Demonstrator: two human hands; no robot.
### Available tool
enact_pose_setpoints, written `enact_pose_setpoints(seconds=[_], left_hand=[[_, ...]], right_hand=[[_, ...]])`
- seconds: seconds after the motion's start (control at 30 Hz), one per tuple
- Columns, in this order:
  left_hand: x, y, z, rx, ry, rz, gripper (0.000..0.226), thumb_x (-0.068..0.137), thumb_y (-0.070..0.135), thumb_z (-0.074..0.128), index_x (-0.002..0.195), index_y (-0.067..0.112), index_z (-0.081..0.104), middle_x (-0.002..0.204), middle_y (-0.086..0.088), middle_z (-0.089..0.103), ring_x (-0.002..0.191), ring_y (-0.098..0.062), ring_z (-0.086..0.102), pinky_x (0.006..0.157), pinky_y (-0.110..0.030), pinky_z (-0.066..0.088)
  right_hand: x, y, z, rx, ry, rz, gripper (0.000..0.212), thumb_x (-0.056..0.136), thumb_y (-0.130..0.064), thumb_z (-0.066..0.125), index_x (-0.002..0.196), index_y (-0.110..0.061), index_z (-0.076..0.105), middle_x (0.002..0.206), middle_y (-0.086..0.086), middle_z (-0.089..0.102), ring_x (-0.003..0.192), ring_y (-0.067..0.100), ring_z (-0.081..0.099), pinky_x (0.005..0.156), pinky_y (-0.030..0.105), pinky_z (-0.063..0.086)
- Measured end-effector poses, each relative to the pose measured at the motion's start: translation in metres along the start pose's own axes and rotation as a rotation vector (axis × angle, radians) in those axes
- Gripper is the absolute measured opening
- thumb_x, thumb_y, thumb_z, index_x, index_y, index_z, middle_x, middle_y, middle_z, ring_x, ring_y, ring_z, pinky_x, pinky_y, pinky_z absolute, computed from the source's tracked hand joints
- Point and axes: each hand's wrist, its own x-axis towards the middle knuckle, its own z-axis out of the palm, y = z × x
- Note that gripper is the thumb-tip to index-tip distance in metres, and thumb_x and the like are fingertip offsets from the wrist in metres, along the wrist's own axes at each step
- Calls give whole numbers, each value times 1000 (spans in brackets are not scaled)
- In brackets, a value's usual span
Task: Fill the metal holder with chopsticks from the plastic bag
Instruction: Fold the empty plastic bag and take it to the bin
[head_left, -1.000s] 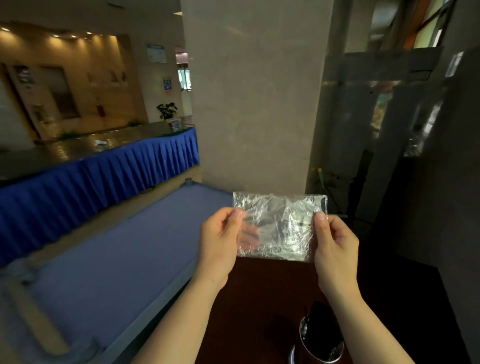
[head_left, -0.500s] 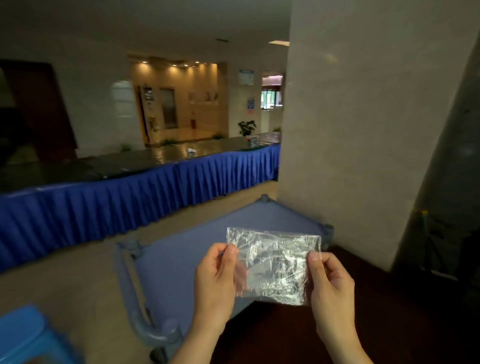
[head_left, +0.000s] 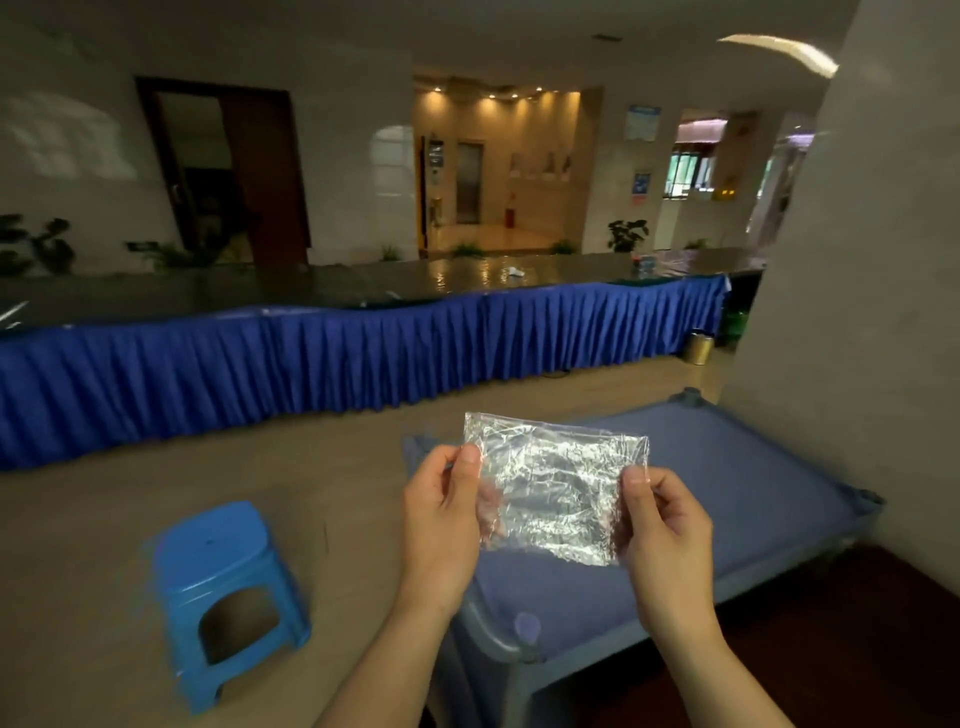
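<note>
A crumpled clear plastic bag (head_left: 556, 488) is stretched flat in the air in front of me, and it looks empty. My left hand (head_left: 441, 525) pinches its left edge between thumb and fingers. My right hand (head_left: 665, 530) pinches its right edge the same way. No chopsticks show in the bag. The metal holder is out of view.
A blue folding cot (head_left: 727, 499) stands below the bag, and a dark wooden table (head_left: 831, 649) lies at the lower right. A blue plastic stool (head_left: 223, 587) sits on the floor at the left. Long blue-skirted tables (head_left: 337, 358) run across behind; a grey pillar (head_left: 857, 312) rises at the right.
The view has swung left and up, so the metal holder and most of the dark table dropped out of sight and the stool came in. Both hands still hold the bag stretched.
</note>
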Motion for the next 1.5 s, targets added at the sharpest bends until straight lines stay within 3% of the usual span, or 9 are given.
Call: enact_pose_setpoints(seconds=[0.17, 0.43, 0.63, 0.73, 1.0, 1.17, 1.3, 1.5], left_hand=[[35, -2, -55, 17, 31, -2, 33, 99, 44, 53, 71, 29, 61, 61, -2, 66, 47, -11, 55, 43, -27, 49], [91, -24, -132, 35, 94, 1, 31, 101, 40, 53, 77, 25, 62, 68, -18, 66, 45, -9, 54, 43, -23, 46], [109, -48, -180, 81, 154, -41, 33, 99, 45, 55, 71, 30, 62, 59, 3, 63, 48, -5, 55, 44, -22, 46], [112, -64, -204, 121, 187, -71, 35, 100, 44, 55, 69, 29, 60, 58, 2, 61, 48, -7, 53, 45, -25, 46], [106, -101, -234, 185, 245, -156, 35, 103, 37, 53, 74, 18, 58, 51, 10, 53, 43, -1, 46, 41, -19, 41], [100, -127, -245, 216, 287, -217, 34, 104, 33, 53, 71, 24, 55, 46, 11, 48, 40, -1, 44, 42, -21, 40], [87, -160, -258, 237, 358, -344, 36, 103, 33, 54, 67, 29, 54, 45, 10, 43, 38, -7, 44, 41, -25, 40], [66, -221, -273, 307, 433, -494, 33, 103, 31, 54, 80, 9, 55, 52, 0, 49, 41, -11, 49, 43, -26, 41]], right_hand=[[7, 16, 65, -14, -35, 13, 33, 102, -27, 58, 69, -22, 58, 53, -6, 41, 47, 7, 36, 40, 22, 34], [16, 47, 161, -23, -94, 30, 32, 102, -30, 59, 72, -20, 61, 56, -5, 42, 50, 8, 37, 42, 22, 35], [11, 77, 208, -23, -140, 77, 31, 102, -31, 59, 72, -21, 61, 57, -4, 42, 50, 8, 37, 43, 22, 36], [4, 98, 230, -25, -163, 113, 31, 103, -30, 58, 74, -17, 60, 56, -5, 41, 50, 7, 35, 42, 21, 35], [-9, 141, 252, -78, -201, 203, 32, 103, -25, 56, 75, -11, 56, 56, -2, 44, 50, 10, 39, 44, 21, 38], [-11, 172, 256, -148, -255, 253, 35, 103, -25, 55, 77, -1, 53, 59, 4, 47, 50, 14, 43, 43, 26, 40], [-18, 207, 258, -212, -297, 285, 35, 102, -23, 57, 71, -8, 53, 56, 1, 48, 54, 17, 44, 53, 34, 39], [-33, 261, 258, -354, -350, 319, 34, 102, -22, 58, 68, -17, 56, 56, -4, 51, 55, 15, 47, 57, 33, 41]])
